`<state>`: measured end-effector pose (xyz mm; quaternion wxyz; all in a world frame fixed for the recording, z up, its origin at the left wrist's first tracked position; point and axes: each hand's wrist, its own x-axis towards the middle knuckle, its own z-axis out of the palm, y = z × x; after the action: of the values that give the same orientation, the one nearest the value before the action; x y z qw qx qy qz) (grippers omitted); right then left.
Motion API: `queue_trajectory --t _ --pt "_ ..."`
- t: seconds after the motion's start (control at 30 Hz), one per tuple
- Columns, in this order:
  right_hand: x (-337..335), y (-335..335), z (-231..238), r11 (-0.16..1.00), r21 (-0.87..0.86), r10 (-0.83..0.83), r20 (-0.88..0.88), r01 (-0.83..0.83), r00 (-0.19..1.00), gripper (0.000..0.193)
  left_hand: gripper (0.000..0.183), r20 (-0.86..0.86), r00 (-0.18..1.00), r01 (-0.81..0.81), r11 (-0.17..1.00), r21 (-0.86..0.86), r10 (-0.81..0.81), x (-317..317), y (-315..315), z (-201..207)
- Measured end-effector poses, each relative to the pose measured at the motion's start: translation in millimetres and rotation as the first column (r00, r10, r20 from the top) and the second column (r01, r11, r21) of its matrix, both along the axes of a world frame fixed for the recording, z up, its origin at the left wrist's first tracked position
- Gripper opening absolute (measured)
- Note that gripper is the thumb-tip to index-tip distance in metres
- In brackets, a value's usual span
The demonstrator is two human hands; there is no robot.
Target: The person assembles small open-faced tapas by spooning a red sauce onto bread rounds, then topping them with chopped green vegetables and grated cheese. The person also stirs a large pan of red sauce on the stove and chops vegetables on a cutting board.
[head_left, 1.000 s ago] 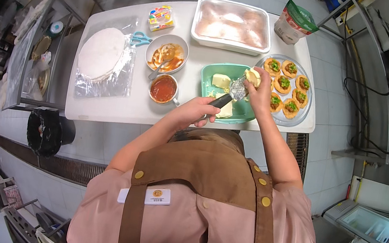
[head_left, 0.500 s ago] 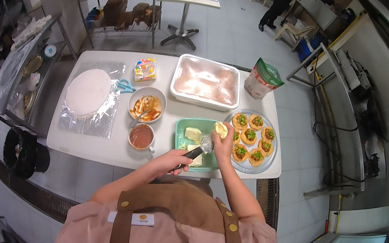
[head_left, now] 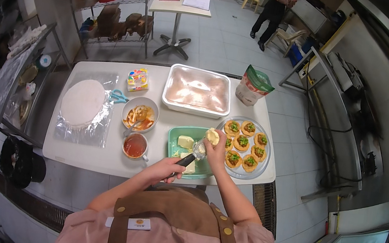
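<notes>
My left hand (head_left: 166, 169) is closed around the black handle of a metal hand grater (head_left: 199, 149). Its head tilts over a green tub (head_left: 198, 131). In my right hand (head_left: 216, 156) I grip a pale yellow chunk of cheese (head_left: 212, 135) just above the grater's far end; whether the two touch is hard to tell. Inside the tub lie a paler cheese block (head_left: 185, 142), another piece partly under the grater, and some shreds. Beside my right hand, a round tray (head_left: 262, 166) carries several small rounds topped with brown filling and green bits.
Left of the tub stand a mug of red sauce (head_left: 135, 146) and a sauce-smeared bowl (head_left: 155, 108) with a spoon. Scissors (head_left: 118, 96) touch a plastic sheet under white rounds (head_left: 83, 101). A lidded white container (head_left: 198, 91), colourful packet (head_left: 138, 80) and pouch (head_left: 254, 88) stand behind.
The view has shifted, so the table sits lower in the picture. My hands stay over the tub, with the cheese and grater now closer together. The distant person has shifted stance.
</notes>
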<state>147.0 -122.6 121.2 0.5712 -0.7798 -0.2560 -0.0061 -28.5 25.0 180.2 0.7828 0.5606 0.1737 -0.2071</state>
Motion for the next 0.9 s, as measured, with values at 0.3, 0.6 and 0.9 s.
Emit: queue_trajectory --t 0.3,0.6,0.9 --pt "-32 -4 3 0.989 -0.124 0.107 0.237 -0.079 0.966 0.048 0.013 -0.001 1.0 -0.019 1.0 0.006 0.019 5 1 9" --pt "2 -7 6 0.992 0.124 0.002 -0.096 0.01 0.995 0.042 0.014 -0.018 1.0 -0.008 1.0 -0.012 0.008 3 -4 11" --pt "-36 -8 11 0.987 -0.122 0.121 0.134 -0.105 0.983 0.047 0.017 -0.027 1.0 -0.002 0.999 0.037 0.003 5 -2 12"
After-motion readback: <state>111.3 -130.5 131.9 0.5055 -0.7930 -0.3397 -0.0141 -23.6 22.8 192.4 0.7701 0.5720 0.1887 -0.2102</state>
